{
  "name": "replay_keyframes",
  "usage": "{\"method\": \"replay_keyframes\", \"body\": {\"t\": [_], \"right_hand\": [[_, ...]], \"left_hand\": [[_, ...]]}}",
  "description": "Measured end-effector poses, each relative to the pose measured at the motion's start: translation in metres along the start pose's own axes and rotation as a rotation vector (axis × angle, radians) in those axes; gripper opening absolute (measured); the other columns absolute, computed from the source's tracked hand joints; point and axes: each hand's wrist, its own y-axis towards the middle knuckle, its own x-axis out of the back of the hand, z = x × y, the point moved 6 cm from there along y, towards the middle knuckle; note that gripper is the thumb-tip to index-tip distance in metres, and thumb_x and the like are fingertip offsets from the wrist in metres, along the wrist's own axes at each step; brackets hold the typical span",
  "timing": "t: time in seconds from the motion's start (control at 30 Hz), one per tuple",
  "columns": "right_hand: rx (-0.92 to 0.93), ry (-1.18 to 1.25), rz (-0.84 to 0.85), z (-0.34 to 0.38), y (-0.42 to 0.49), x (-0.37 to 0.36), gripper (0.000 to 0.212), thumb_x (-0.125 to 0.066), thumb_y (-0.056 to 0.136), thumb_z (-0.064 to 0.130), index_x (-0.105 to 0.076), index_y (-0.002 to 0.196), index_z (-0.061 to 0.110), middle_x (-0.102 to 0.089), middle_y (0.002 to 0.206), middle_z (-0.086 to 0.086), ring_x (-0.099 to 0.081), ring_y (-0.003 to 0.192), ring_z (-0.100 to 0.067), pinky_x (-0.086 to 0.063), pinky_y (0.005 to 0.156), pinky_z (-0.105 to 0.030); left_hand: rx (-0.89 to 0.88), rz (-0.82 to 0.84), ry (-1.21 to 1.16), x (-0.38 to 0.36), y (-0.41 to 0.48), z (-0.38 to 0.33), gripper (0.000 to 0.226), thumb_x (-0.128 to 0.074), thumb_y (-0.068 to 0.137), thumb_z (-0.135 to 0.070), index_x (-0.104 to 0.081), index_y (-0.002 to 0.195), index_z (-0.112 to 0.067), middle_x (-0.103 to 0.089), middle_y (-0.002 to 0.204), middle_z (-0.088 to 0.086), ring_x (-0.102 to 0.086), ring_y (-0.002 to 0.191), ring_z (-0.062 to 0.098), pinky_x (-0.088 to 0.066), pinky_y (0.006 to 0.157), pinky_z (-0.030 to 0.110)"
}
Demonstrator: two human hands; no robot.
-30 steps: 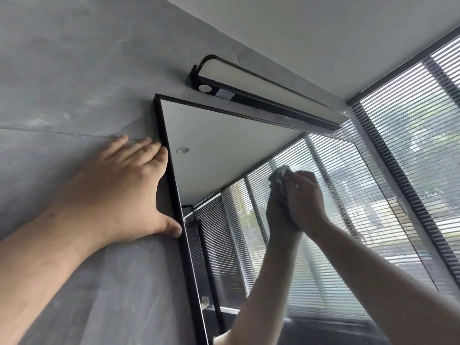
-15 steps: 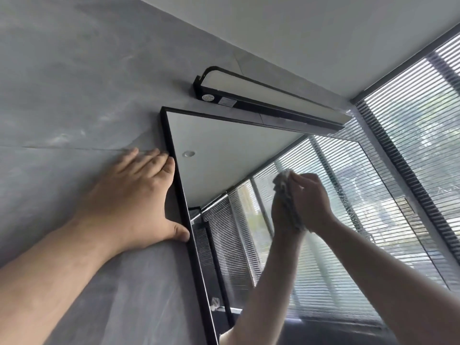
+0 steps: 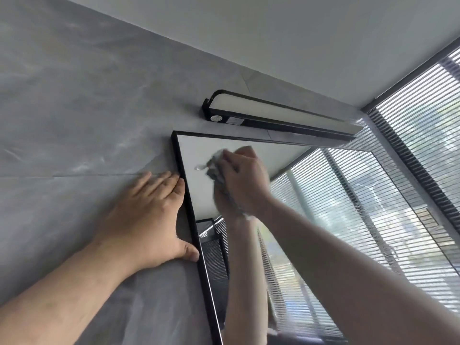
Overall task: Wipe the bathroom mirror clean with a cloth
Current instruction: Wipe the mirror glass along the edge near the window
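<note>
Black-framed mirror [image 3: 323,195] mounted on grey wall [image 3: 74,120], below a black bar lamp [image 3: 278,115]. Grey cloth [image 3: 216,170] is bunched in the right hand [image 3: 244,180], fingers curled round it, and pressed against the glass near the mirror's upper left corner. Left hand [image 3: 149,215] is laid flat on the wall, fingers straight, nothing held, thumb and index finger touching the mirror's left frame edge. Window blinds [image 3: 423,145] seen at right, also reflected in the glass.

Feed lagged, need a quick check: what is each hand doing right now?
Left hand: open, flat on the wall beside the mirror frame.
Right hand: closed on the cloth, pressing it to the mirror glass.
</note>
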Motion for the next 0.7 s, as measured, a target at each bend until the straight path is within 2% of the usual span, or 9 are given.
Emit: {"method": "replay_keyframes", "body": {"t": [0.1, 0.2, 0.27, 0.3, 0.33, 0.37, 0.4, 0.43, 0.7], "right_hand": [[0.089, -0.142, 0.087, 0.037, -0.005, -0.015, 0.033, -0.057, 0.094, 0.039, -0.066, 0.124, 0.027, -0.053, 0.117, 0.007, -0.061, 0.097, -0.020, -0.052, 0.084, -0.038], [0.118, -0.142, 0.104, 0.037, -0.001, -0.014, 0.031, -0.056, 0.095, 0.033, -0.066, 0.124, 0.026, -0.053, 0.120, 0.006, -0.060, 0.100, -0.021, -0.051, 0.086, -0.039], [0.104, -0.123, 0.099, 0.029, 0.007, -0.012, 0.030, -0.055, 0.096, 0.032, -0.067, 0.123, 0.027, -0.053, 0.119, 0.009, -0.058, 0.100, -0.017, -0.051, 0.086, -0.039], [0.082, -0.112, 0.086, 0.025, 0.013, -0.011, 0.029, -0.054, 0.097, 0.032, -0.067, 0.122, 0.027, -0.053, 0.118, 0.009, -0.058, 0.100, -0.016, -0.051, 0.086, -0.039], [0.058, -0.098, 0.060, 0.022, 0.019, -0.010, 0.029, -0.054, 0.097, 0.032, -0.068, 0.122, 0.027, -0.053, 0.117, 0.010, -0.058, 0.099, -0.015, -0.052, 0.086, -0.039], [0.038, -0.085, 0.037, 0.021, 0.024, -0.009, 0.028, -0.054, 0.097, 0.033, -0.068, 0.121, 0.028, -0.053, 0.116, 0.011, -0.058, 0.099, -0.014, -0.052, 0.086, -0.039], [0.028, -0.077, 0.020, 0.019, 0.028, -0.008, 0.028, -0.054, 0.097, 0.034, -0.068, 0.121, 0.028, -0.053, 0.116, 0.012, -0.058, 0.098, -0.014, -0.052, 0.086, -0.039], [0.029, -0.078, 0.022, 0.018, 0.030, -0.009, 0.029, -0.054, 0.097, 0.034, -0.068, 0.121, 0.029, -0.053, 0.116, 0.012, -0.058, 0.098, -0.014, -0.052, 0.086, -0.038], [0.042, -0.148, -0.035, -0.035, 0.051, 0.013, 0.031, -0.056, 0.097, 0.033, -0.068, 0.124, 0.026, -0.055, 0.111, 0.011, -0.056, 0.098, -0.010, -0.047, 0.087, -0.029]], "left_hand": [[-0.035, -0.022, 0.001, 0.006, -0.002, -0.002, 0.124, -0.032, 0.047, -0.092, -0.067, 0.116, 0.004, -0.067, 0.120, 0.018, -0.065, 0.112, 0.034, -0.029, 0.103, 0.040], [-0.070, -0.151, -0.090, 0.022, 0.004, 0.011, 0.092, -0.044, 0.061, -0.078, -0.074, 0.109, -0.006, -0.073, 0.111, 0.010, -0.071, 0.099, 0.029, -0.047, 0.093, 0.037], [-0.031, -0.261, -0.186, 0.034, 0.018, 0.028, 0.077, -0.053, 0.066, -0.066, -0.073, 0.111, -0.007, -0.073, 0.111, 0.008, -0.071, 0.098, 0.030, -0.052, 0.088, 0.041], [-0.020, -0.255, -0.174, 0.038, 0.030, 0.033, 0.083, -0.052, 0.066, -0.064, -0.066, 0.122, -0.005, -0.068, 0.123, 0.011, -0.066, 0.110, 0.031, -0.049, 0.095, 0.042], [-0.011, -0.209, -0.130, 0.041, 0.045, 0.035, 0.098, -0.050, 0.063, -0.064, -0.051, 0.139, -0.002, -0.053, 0.142, 0.013, -0.052, 0.129, 0.031, -0.040, 0.107, 0.041], [0.006, -0.118, -0.092, 0.041, 0.059, 0.039, 0.112, -0.048, 0.060, -0.064, -0.028, 0.152, -0.003, -0.031, 0.157, 0.013, -0.030, 0.145, 0.028, -0.024, 0.118, 0.037], [0.029, -0.007, -0.066, 0.039, 0.070, 0.042, 0.120, -0.046, 0.058, -0.064, -0.009, 0.156, -0.007, -0.011, 0.164, 0.010, -0.010, 0.152, 0.022, -0.009, 0.121, 0.033], [0.046, 0.076, -0.045, 0.037, 0.077, 0.045, 0.123, -0.045, 0.056, -0.064, 0.002, 0.156, -0.011, -0.001, 0.165, 0.007, 0.001, 0.152, 0.018, -0.001, 0.122, 0.030], [0.058, 0.034, -0.055, 0.028, 0.081, 0.049, 0.118, -0.040, 0.059, -0.061, 0.009, 0.156, -0.015, -0.002, 0.166, 0.004, 0.000, 0.151, 0.011, 0.006, 0.119, 0.023]]}}
